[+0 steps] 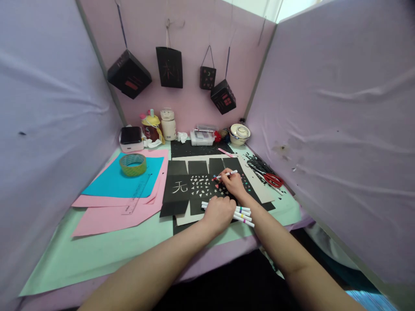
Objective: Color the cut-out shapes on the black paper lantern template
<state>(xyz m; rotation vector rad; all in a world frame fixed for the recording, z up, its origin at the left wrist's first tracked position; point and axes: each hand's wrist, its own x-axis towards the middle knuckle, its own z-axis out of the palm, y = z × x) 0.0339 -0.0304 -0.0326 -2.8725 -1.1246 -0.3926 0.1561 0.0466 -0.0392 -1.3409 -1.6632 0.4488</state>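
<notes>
Back wall (197,26), pink: four black boxes (128,71) hang from cords, cut-outs showing reddish. Along its foot, left to right: white case with dark top (131,137), yellow-lidded cup (151,129), pale bottle (168,128), crumpled tissue (182,137), clear plastic box (202,138), lidded bowl (240,135). Left side: tape roll (133,171) on blue sheet (105,182), over pink sheets (106,223); clear ruler (138,196) slants across. Right side: red-handled scissors (273,180) among black scraps (258,163).
</notes>
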